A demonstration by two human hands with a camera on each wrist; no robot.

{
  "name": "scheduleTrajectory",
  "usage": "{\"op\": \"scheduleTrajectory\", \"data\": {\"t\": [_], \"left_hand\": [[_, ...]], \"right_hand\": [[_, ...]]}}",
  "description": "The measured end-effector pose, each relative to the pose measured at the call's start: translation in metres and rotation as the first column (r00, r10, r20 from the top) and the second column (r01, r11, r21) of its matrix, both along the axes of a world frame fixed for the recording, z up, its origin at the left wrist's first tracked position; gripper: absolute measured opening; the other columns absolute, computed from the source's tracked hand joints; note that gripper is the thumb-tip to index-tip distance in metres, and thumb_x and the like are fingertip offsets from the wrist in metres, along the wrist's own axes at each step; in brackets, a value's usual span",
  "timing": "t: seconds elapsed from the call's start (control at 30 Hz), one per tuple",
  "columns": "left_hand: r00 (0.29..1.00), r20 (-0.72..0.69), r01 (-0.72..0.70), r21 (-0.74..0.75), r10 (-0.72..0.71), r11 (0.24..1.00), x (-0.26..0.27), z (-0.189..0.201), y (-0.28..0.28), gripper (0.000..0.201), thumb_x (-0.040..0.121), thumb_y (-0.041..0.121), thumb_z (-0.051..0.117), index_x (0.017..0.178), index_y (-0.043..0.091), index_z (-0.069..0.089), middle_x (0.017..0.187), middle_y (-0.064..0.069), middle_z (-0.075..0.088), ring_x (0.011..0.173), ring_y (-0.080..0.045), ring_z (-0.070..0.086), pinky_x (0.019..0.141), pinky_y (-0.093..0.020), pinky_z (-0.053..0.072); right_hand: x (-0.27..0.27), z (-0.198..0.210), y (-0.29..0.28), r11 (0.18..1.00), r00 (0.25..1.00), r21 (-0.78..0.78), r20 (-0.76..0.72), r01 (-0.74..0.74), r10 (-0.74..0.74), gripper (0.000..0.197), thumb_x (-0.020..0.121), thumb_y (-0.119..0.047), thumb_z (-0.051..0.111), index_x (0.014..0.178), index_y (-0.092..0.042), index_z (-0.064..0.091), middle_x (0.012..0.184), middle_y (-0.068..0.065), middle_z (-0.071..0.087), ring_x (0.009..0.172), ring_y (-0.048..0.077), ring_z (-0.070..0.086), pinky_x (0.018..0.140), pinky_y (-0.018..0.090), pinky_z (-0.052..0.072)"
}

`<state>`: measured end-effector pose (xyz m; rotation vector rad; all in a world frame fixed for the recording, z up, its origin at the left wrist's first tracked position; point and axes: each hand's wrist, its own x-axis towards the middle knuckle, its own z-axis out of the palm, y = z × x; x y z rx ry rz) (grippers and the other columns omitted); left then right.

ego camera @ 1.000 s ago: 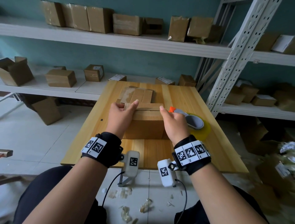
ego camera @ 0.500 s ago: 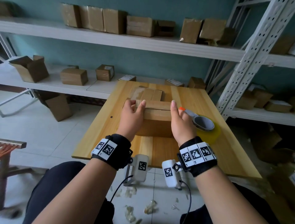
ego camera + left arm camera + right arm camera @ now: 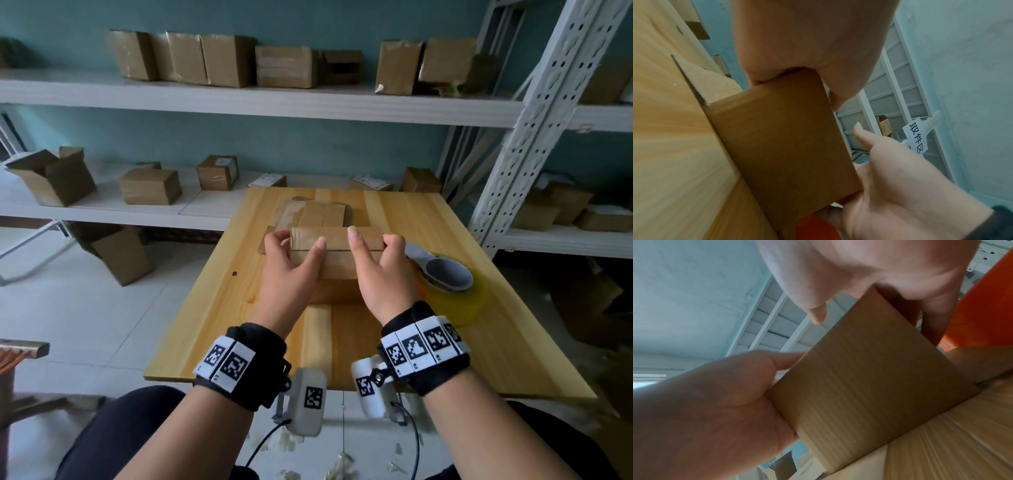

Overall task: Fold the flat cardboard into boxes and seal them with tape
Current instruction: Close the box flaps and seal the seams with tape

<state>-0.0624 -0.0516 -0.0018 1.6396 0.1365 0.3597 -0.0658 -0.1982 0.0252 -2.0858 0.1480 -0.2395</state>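
Cardboard forms the box (image 3: 337,255) standing mid-table (image 3: 212,301) in the head view, with the left hand (image 3: 291,270) clasping its left end and the right hand (image 3: 380,270) its right end, thumbs laid over the top, flat sheets (image 3: 313,212) behind it and a tape dispenser (image 3: 445,277) just right. From the left wrist, the box (image 3: 785,142) sits gripped between the left hand (image 3: 807,40) above and the right hand (image 3: 900,186) below. From the right wrist, the box (image 3: 869,378) is clamped by the right hand (image 3: 869,264) and the left hand (image 3: 715,402), orange (image 3: 982,313) beside it.

white paper sign (image 3: 916,138) | on shelf upright | reads "取件区"
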Motion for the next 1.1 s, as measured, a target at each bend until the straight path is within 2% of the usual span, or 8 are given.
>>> {"op": "scheduleTrajectory", "data": {"t": [0.17, 0.3, 0.4, 0.5, 0.67, 0.8, 0.9, 1.1], "left_hand": [[0.998, -0.062, 0.005, -0.148, -0.014, 0.989, 0.001, 0.006, 0.000, 0.081, 0.093, 0.062, 0.072, 0.156, 0.019, 0.047, 0.149, 0.007, 0.055, 0.135, -0.014, 0.054, 0.112, -0.037, 0.047], [0.999, 0.025, -0.036, 0.225, 0.031, 0.974, 0.004, -0.002, -0.002, 0.077, 0.078, 0.087, 0.067, 0.121, 0.022, 0.068, 0.103, 0.010, 0.078, 0.092, -0.009, 0.075, 0.081, -0.039, 0.066], [0.997, -0.001, -0.067, 0.376, 0.073, 0.924, 0.007, 0.000, 0.000, 0.100, 0.070, 0.100, 0.055, 0.122, 0.015, 0.069, 0.101, 0.004, 0.076, 0.089, -0.015, 0.074, 0.070, -0.036, 0.064], [0.997, -0.013, -0.065, 0.371, 0.075, 0.927, 0.007, 0.002, 0.002, 0.111, 0.065, 0.104, 0.052, 0.126, 0.013, 0.069, 0.105, 0.001, 0.077, 0.094, -0.019, 0.074, 0.075, -0.040, 0.064], [0.999, -0.006, -0.043, 0.328, 0.048, 0.944, 0.006, 0.002, 0.003, 0.067, 0.083, 0.082, 0.066, 0.098, 0.017, 0.070, 0.082, 0.005, 0.074, 0.074, -0.016, 0.070, 0.057, -0.029, 0.049], [1.000, 0.001, -0.005, 0.291, 0.005, 0.957, 0.004, 0.005, 0.006, 0.046, 0.096, 0.067, 0.064, 0.083, 0.022, 0.064, 0.070, 0.008, 0.065, 0.060, -0.011, 0.059, 0.053, -0.026, 0.040], [1.000, -0.001, 0.026, 0.252, -0.027, 0.967, 0.007, 0.002, 0.011, 0.050, 0.103, 0.063, 0.054, 0.086, 0.018, 0.066, 0.071, 0.005, 0.063, 0.063, -0.016, 0.058, 0.057, -0.032, 0.043], [0.998, -0.054, 0.033, 0.109, -0.027, 0.994, 0.009, 0.002, 0.016, 0.052, 0.111, 0.058, 0.037, 0.092, 0.023, 0.071, 0.094, -0.012, 0.073, 0.086, -0.029, 0.067, 0.078, -0.044, 0.056]], "right_hand": [[-0.002, 0.000, 0.004, 0.990, 0.998, -0.129, -0.009, 0.059, -0.061, 0.095, 0.085, -0.081, 0.059, 0.147, -0.015, 0.030, 0.133, 0.005, 0.062, 0.099, 0.022, 0.059, 0.066, 0.031, 0.043], [-0.004, 0.000, 0.005, 0.964, 0.997, -0.255, 0.007, 0.077, -0.078, 0.091, 0.083, -0.082, 0.059, 0.138, -0.015, 0.033, 0.123, 0.006, 0.069, 0.095, 0.026, 0.068, 0.056, 0.029, 0.042], [-0.003, 0.000, 0.002, 0.960, 0.997, -0.273, -0.008, 0.066, -0.071, 0.091, 0.084, -0.081, 0.059, 0.140, -0.015, 0.032, 0.127, 0.009, 0.067, 0.101, 0.029, 0.070, 0.062, 0.031, 0.044], [-0.003, 0.000, 0.001, 0.953, 0.998, -0.297, -0.001, 0.053, -0.056, 0.090, 0.087, -0.079, 0.058, 0.142, -0.013, 0.031, 0.131, 0.010, 0.066, 0.103, 0.029, 0.069, 0.058, 0.030, 0.042], [-0.001, -0.004, -0.002, 0.972, 0.999, -0.235, 0.019, 0.033, -0.029, 0.086, 0.090, -0.075, 0.057, 0.144, -0.012, 0.030, 0.127, 0.011, 0.066, 0.102, 0.029, 0.068, 0.074, 0.038, 0.057], [0.004, -0.007, -0.006, 0.979, 0.999, -0.200, 0.027, 0.024, -0.019, 0.073, 0.098, -0.068, 0.052, 0.142, -0.014, 0.032, 0.095, -0.003, 0.059, 0.076, 0.016, 0.059, 0.059, 0.032, 0.049], [0.009, -0.010, -0.008, 0.982, 0.999, -0.187, 0.022, 0.030, -0.027, 0.060, 0.104, -0.063, 0.042, 0.140, -0.015, 0.035, 0.081, -0.009, 0.052, 0.068, 0.010, 0.054, 0.052, 0.029, 0.038], [0.011, -0.011, -0.013, 0.998, 0.998, -0.019, 0.044, 0.053, -0.052, 0.041, 0.111, -0.050, 0.031, 0.109, -0.013, 0.047, 0.074, 0.003, 0.054, 0.062, 0.019, 0.052, 0.051, 0.031, 0.033]]}}
